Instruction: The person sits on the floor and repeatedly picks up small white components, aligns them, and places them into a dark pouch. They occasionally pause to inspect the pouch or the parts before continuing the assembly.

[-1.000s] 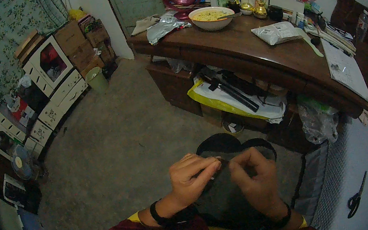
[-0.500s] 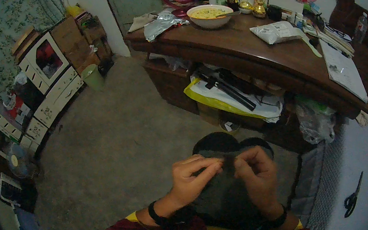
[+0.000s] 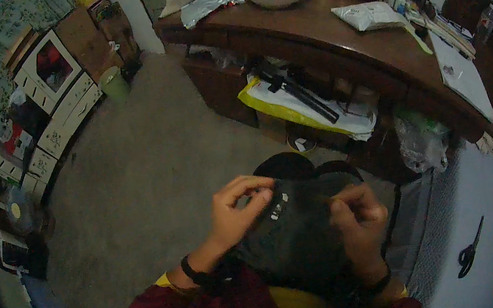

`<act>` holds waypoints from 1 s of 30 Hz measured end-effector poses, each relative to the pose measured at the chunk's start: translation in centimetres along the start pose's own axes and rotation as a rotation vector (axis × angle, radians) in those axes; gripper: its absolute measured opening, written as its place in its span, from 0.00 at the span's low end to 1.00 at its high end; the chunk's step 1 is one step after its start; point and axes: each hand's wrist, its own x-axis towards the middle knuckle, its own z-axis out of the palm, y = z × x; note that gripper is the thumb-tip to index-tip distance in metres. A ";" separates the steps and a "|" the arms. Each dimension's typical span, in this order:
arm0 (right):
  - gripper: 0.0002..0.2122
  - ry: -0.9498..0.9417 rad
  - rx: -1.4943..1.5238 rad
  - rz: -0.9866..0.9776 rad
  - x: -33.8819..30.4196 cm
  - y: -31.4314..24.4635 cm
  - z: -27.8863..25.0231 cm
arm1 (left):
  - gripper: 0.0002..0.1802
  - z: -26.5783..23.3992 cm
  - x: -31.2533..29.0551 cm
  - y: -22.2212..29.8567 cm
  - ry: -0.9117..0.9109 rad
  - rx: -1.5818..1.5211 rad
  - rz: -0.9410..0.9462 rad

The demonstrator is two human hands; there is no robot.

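Hands just spread wider, left hand (image 3: 235, 214) and right hand (image 3: 361, 219) clearly apart, so pale marks (image 3: 279, 207) on dark cloth (image 3: 305, 241) over lap show better between them. Both grips look pinchy, can't tell if anything's in there tbh.

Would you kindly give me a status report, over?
Left hand, right hand: apart, over dark fabric; whether fingertips hold anything, unclear. Pale marks showing between. Scissors off right, not in the way.

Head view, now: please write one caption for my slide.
Left hand and right hand apart before dark fabric; black scissors lying at right.
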 end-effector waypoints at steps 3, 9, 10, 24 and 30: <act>0.03 -0.010 -0.034 -0.078 -0.4 0.8 -0.8 | 0.08 -0.7 0.2 -1.3 0.060 0.009 -0.131; 0.03 -0.020 -0.096 -0.040 -1.5 2.0 -2.0 | 0.08 -0.8 -0.8 -2.6 -0.127 0.372 -0.137; 0.03 -0.028 -0.100 -0.007 -1.7 2.1 -2.2 | 0.09 -0.6 -1.0 -2.7 -0.149 0.447 -0.111; 0.02 -0.058 0.040 0.164 -2.3 3.8 -3.0 | 0.13 0.1 -0.5 -3.2 -0.304 0.584 0.223; 0.04 -0.085 -0.048 0.085 -2.1 5.1 -3.0 | 0.09 0.4 -0.1 -4.4 -0.320 0.522 0.210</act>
